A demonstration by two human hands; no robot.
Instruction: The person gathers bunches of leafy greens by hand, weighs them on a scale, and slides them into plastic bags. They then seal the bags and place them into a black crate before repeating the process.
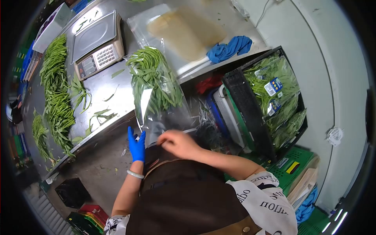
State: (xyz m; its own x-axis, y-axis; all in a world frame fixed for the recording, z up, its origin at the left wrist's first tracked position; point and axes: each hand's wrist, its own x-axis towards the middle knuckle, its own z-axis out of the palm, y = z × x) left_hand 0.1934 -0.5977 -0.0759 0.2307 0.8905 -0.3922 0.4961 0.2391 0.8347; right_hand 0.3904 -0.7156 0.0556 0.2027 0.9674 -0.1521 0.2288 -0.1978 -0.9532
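A clear plastic bag [158,111] of long green leafy stems [150,64] lies at the table's front edge, its lower end hanging over toward me. My left hand [137,149], in a blue glove, is just below that end, with thumb and fingers spread apart in a V. Close by on the other side is my bare right hand [178,144], its fingers bent and smeared by motion. I cannot tell whether the right fingers hold anything.
Bunches of greens [56,92] line the metal table's left side, beside a scale [98,47]. Flat plastic bags [184,31] and a blue cloth [231,49] lie at the back. A black crate [244,105] of bagged greens stands tilted at right, above green crates [290,168].
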